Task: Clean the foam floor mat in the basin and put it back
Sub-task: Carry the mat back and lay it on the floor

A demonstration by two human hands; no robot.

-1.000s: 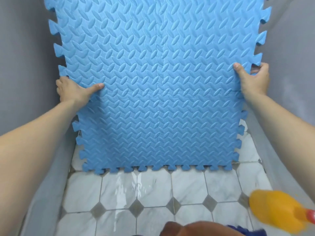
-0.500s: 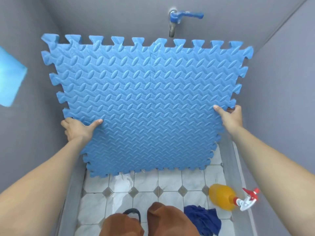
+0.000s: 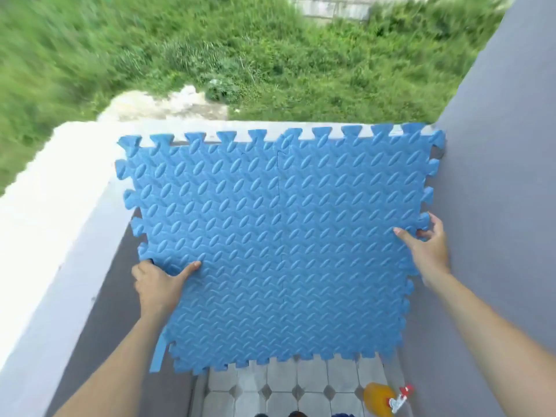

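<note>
A blue foam floor mat (image 3: 279,251), its edges cut in interlocking teeth, is held up above the tiled basin floor (image 3: 288,386), its far edge level with the white top of a low wall (image 3: 60,206), beyond which lies blurred green grass (image 3: 210,55). A grey wall (image 3: 496,176) stands just right of the mat. The left hand (image 3: 158,284) is clamped on the mat's left edge, thumb on the face; the right hand (image 3: 427,251) is clamped on its right edge. An orange spray bottle (image 3: 380,400) lies on the tiles, near right.
</note>
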